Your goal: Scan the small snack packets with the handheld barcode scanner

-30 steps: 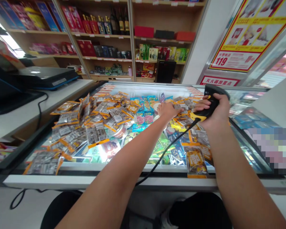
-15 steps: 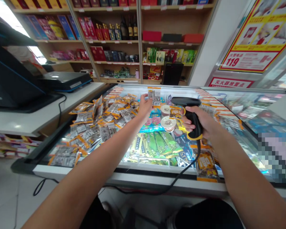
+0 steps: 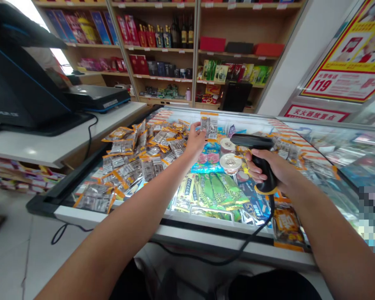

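Note:
My left hand [image 3: 195, 140] pinches a small snack packet [image 3: 209, 125] with an orange top strip, held upright above the glass lid of a chest freezer [image 3: 187, 227]. My right hand [image 3: 273, 168] grips a black barcode scanner [image 3: 258, 157] with a yellow base; its head points left toward the packet. The scanner's black cable [image 3: 237, 252] hangs over the freezer's front edge. A large heap of similar orange-edged packets [image 3: 137, 160] lies on the lid to the left of my left hand. Several more packets [image 3: 286, 223] lie on the right side under my right arm.
A white counter [image 3: 50, 148] on the left carries a black till screen [image 3: 21, 89] and a flat black device [image 3: 96, 96]. Wooden shelves [image 3: 187, 50] with boxes and bottles fill the back wall. Red and yellow posters [image 3: 350, 62] hang at the right. Ice-cream packs show through the glass.
My left hand picked up one packet from the right side, carried it left and raised it. My right hand swung the scanner down and left, its head now facing the packet. The camera view shifted left.

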`<state>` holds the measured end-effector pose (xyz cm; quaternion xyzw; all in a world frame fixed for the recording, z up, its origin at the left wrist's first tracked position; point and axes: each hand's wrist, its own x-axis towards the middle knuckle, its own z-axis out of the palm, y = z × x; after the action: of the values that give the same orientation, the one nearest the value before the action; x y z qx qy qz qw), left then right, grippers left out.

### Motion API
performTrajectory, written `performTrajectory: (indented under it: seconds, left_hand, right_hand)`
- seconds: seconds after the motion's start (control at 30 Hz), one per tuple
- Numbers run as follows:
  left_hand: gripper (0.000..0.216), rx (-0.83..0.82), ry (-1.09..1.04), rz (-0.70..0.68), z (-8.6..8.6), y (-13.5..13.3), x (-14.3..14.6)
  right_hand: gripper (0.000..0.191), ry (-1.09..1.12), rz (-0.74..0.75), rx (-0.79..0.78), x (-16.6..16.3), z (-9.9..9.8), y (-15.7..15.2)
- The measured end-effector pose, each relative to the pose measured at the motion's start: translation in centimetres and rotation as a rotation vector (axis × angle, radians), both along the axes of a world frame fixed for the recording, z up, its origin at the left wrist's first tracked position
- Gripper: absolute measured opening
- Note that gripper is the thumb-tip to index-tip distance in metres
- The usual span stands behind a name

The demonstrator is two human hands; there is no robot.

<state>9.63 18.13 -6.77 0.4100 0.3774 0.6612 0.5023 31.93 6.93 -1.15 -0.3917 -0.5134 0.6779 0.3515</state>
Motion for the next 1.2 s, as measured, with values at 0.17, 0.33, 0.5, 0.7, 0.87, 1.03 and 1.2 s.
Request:
performTrajectory:
  seconds: [0.17, 0.33, 0.5, 0.7, 0.87, 1.03, 1.2]
  left_hand:
    - [0.023, 0.078, 0.160, 0.032, 0.4, 0.3, -0.7]
    - [0.048, 0.501, 0.949, 0.332, 2.7, -0.3, -4.9]
    - [0.047, 0.293, 1.494, 0.578, 3.4, -1.2, -8.7]
    - [0.040, 0.046, 1.631, 0.545, 2.9, -1.4, -8.8]
    - [0.040, 0.254, 1.564, 0.501, 4.2, -2.6, -5.9]
    - [0.046, 0.518, 1.469, -0.060, 3.0, -3.3, 2.3]
    - [0.064, 0.674, 1.639, -0.330, 0.4, -2.3, 8.7]
  right_hand:
    - [0.021, 0.041, -0.033, -0.024, 0.2, 0.1, 0.0]
    - [0.018, 0.107, -0.146, -0.051, 0.4, 0.6, 0.0]
    - [0.017, 0.122, -0.241, -0.081, 0.8, 0.9, 0.3]
    - [0.014, 0.196, -0.262, -0.038, 1.2, 1.2, 0.4]
    - [0.021, 0.503, -0.281, 0.017, 2.9, 2.2, 0.7]
    - [0.024, 0.695, -0.291, 0.030, 4.3, 2.7, 0.8]
    - [0.024, 0.579, -0.319, 0.102, 4.4, 2.2, 1.1]
